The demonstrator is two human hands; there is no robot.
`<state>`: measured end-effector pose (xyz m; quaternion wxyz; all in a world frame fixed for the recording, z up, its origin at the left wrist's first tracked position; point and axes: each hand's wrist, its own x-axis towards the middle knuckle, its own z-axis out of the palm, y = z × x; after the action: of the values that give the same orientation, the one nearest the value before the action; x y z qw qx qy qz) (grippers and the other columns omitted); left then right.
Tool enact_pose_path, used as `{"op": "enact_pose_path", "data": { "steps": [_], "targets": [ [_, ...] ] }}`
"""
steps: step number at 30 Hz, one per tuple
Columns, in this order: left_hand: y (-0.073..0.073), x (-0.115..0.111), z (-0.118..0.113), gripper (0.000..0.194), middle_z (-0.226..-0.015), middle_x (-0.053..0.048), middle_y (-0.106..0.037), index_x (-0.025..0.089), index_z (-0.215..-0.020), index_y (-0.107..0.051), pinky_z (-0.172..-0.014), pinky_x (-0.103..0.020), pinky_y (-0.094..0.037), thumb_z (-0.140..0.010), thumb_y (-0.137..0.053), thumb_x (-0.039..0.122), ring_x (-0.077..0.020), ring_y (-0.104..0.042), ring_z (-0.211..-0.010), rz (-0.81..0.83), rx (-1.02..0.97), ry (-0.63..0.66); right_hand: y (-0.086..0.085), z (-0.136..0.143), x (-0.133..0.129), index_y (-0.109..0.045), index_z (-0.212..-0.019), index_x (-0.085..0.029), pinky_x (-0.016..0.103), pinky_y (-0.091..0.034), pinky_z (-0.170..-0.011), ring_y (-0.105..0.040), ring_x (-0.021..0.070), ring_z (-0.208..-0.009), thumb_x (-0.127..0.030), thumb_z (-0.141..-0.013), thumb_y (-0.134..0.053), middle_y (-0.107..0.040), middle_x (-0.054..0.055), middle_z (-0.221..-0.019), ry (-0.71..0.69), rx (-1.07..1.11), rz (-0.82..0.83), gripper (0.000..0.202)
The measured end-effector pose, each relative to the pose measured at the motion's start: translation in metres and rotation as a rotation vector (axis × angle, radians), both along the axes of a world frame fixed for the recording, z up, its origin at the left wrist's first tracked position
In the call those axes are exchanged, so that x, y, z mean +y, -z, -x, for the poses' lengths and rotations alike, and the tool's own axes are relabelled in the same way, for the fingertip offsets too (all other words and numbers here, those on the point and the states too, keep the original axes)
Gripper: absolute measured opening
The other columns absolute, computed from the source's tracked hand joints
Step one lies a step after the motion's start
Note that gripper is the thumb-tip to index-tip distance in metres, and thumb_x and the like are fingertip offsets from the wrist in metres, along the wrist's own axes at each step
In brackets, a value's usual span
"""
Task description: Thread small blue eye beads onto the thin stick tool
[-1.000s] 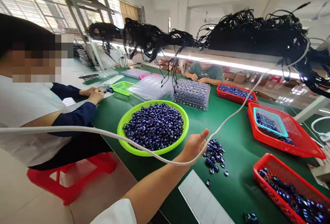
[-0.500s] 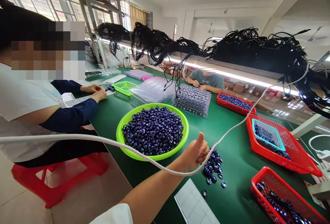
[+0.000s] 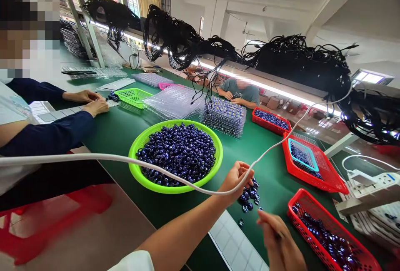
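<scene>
My left hand [image 3: 238,179] is at the loose pile of small shiny dark-blue pieces [image 3: 250,198], its fingers curled together. Whatever they grip is hidden. To the right, nearer me, my right hand [image 3: 278,237] is blurred, with thumb and forefinger drawn together; what lies between them is too smeared to name. Below my left hand lies a white strip [image 3: 233,237] marked with squares. A green basket [image 3: 134,171] heaped with many dark-blue pieces [image 3: 181,154] stands left of my left hand. A red basket [image 3: 315,239] with similar pieces is right of my right hand.
A white cable [image 3: 175,178] hangs across the view in front of my left forearm. Stacked clear trays [image 3: 175,100] and a red tray [image 3: 331,175] stand farther back. A co-worker's hands [image 3: 93,102] are at left; another person [image 3: 242,92] sits opposite. Black cables [image 3: 175,33] hang overhead.
My left hand has turned from a raised-thumb fist to curled fingers at the pile. My right hand has come into view at lower right. The view has shifted a little.
</scene>
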<state>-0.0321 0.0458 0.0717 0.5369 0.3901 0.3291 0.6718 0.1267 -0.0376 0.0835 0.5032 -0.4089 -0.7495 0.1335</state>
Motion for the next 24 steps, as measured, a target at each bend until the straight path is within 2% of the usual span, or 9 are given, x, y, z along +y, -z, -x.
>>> {"op": "enact_pose_path", "data": {
  "steps": [1, 3, 5, 9, 12, 15, 17, 20, 24],
  "targets": [
    [-0.001, -0.001, 0.001, 0.066, -0.084, -0.002, -0.059, 0.016, -0.104, -0.050, -0.064, -0.026, -0.046, -0.075, -0.069, 0.072, -0.0136, -0.060, -0.068, -0.005, -0.017, -0.028, -0.001, 0.013, 0.009, -0.069, -0.111, -0.024, 0.027, -0.057, -0.070, -0.070, 0.0198, -0.079, -0.049, -0.099, -0.052, -0.072, 0.006, -0.099, -0.027, -0.035, 0.046, 0.032],
    [-0.003, -0.001, 0.005, 0.068, -0.090, -0.004, -0.060, 0.016, -0.109, -0.049, -0.069, -0.027, -0.048, -0.074, -0.072, 0.069, -0.0152, -0.062, -0.074, -0.008, -0.039, -0.078, -0.003, 0.038, 0.026, -0.067, -0.116, -0.021, 0.028, -0.057, -0.062, -0.069, 0.0202, -0.070, -0.054, -0.092, -0.062, -0.073, 0.005, -0.090, -0.057, -0.099, 0.137, 0.041],
    [-0.004, -0.001, 0.008, 0.070, -0.094, -0.005, -0.059, 0.017, -0.111, -0.048, -0.068, -0.027, -0.049, -0.070, -0.078, 0.065, -0.0151, -0.061, -0.074, 0.002, -0.061, -0.130, -0.005, 0.059, 0.038, -0.066, -0.114, -0.018, 0.028, -0.056, -0.057, -0.068, 0.0206, -0.065, -0.058, -0.086, -0.067, -0.073, 0.005, -0.085, -0.068, -0.107, 0.218, 0.049],
    [-0.005, 0.000, 0.014, 0.062, -0.096, -0.005, -0.058, 0.019, -0.109, -0.048, -0.063, -0.025, -0.048, -0.069, -0.084, 0.050, -0.0141, -0.060, -0.072, 0.045, -0.077, -0.222, -0.004, 0.085, 0.045, -0.063, -0.105, -0.017, 0.029, -0.053, -0.057, -0.066, 0.0206, -0.065, -0.056, -0.086, -0.065, -0.072, 0.004, -0.081, -0.069, -0.039, 0.262, 0.043],
    [-0.005, 0.001, 0.015, 0.054, -0.094, -0.003, -0.057, 0.020, -0.106, -0.047, -0.061, -0.023, -0.048, -0.072, -0.082, 0.043, -0.0134, -0.060, -0.070, 0.037, -0.101, -0.226, -0.001, 0.092, 0.046, -0.063, -0.106, -0.018, 0.033, -0.057, -0.071, -0.071, 0.0240, -0.081, -0.049, -0.088, -0.063, -0.074, 0.008, -0.094, -0.102, 0.017, 0.241, 0.036],
    [-0.004, 0.003, 0.014, 0.050, -0.090, -0.002, -0.057, 0.020, -0.105, -0.047, -0.059, -0.023, -0.047, -0.074, -0.080, 0.042, -0.0124, -0.058, -0.067, 0.004, -0.132, -0.211, 0.002, 0.095, 0.049, -0.061, -0.119, -0.016, 0.040, -0.056, -0.088, -0.070, 0.0292, -0.104, -0.045, -0.087, -0.063, -0.072, 0.012, -0.114, -0.144, 0.072, 0.233, 0.043],
    [-0.002, 0.004, 0.014, 0.047, -0.087, -0.001, -0.057, 0.019, -0.103, -0.049, -0.060, -0.023, -0.046, -0.075, -0.079, 0.042, -0.0119, -0.056, -0.066, -0.001, -0.129, -0.213, 0.003, 0.097, 0.050, -0.059, -0.127, -0.016, 0.042, -0.054, -0.093, -0.068, 0.0305, -0.110, -0.044, -0.087, -0.062, -0.072, 0.013, -0.117, -0.148, 0.096, 0.261, 0.049],
    [0.000, 0.003, 0.015, 0.044, -0.080, 0.000, -0.055, 0.019, -0.098, -0.052, -0.060, -0.023, -0.044, -0.075, -0.078, 0.046, -0.0112, -0.053, -0.064, -0.005, -0.147, -0.193, 0.000, 0.098, 0.049, -0.059, -0.126, -0.017, 0.040, -0.055, -0.091, -0.068, 0.0296, -0.109, -0.044, -0.087, -0.062, -0.072, 0.011, -0.116, -0.150, 0.105, 0.308, 0.047],
    [0.000, 0.002, 0.017, 0.046, -0.072, 0.000, -0.054, 0.017, -0.083, -0.054, -0.059, -0.023, -0.041, -0.073, -0.078, 0.055, -0.0115, -0.050, -0.062, -0.006, -0.185, -0.103, -0.010, 0.097, 0.049, -0.065, -0.114, -0.019, 0.033, -0.058, -0.080, -0.071, 0.0274, -0.098, -0.043, -0.085, -0.067, -0.074, 0.007, -0.106, -0.241, 0.067, 0.304, 0.038]
  ]
}}
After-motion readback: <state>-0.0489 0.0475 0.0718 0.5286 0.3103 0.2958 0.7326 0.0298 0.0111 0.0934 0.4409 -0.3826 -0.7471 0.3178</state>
